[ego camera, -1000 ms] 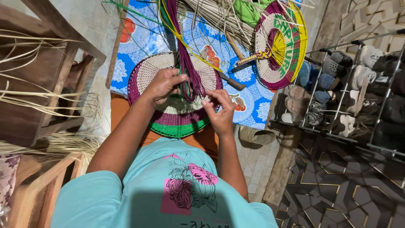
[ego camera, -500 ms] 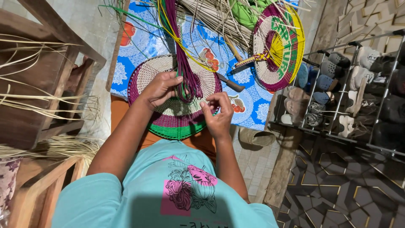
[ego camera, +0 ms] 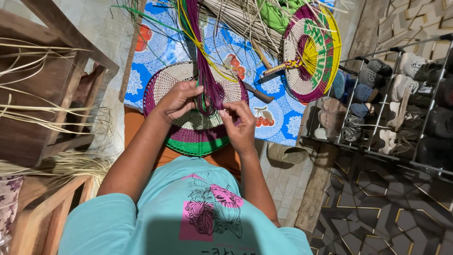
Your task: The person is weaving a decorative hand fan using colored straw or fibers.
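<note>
A round woven fan [ego camera: 188, 127] in cream, purple and green lies on my lap and the edge of a blue patterned table [ego camera: 278, 123]. A bundle of purple strips [ego camera: 204, 61] with some yellow ones runs from its middle away up the table. My left hand [ego camera: 177, 100] presses on the fan and grips the strips at their base. My right hand [ego camera: 239, 123] pinches the purple strip ends just right of the bundle, fingertips close to the left hand.
A finished fan [ego camera: 311, 52] with yellow, green and purple weave lies at the table's far right, beside a knife [ego camera: 258, 92] and loose straw strips [ego camera: 240, 19]. A shoe rack [ego camera: 396, 104] stands to the right. Wooden furniture [ego camera: 42, 94] with dried straw stands on the left.
My right hand has moved a little left and up toward the strip bundle, closing the gap to my left hand. The left hand has stayed in place on the fan.
</note>
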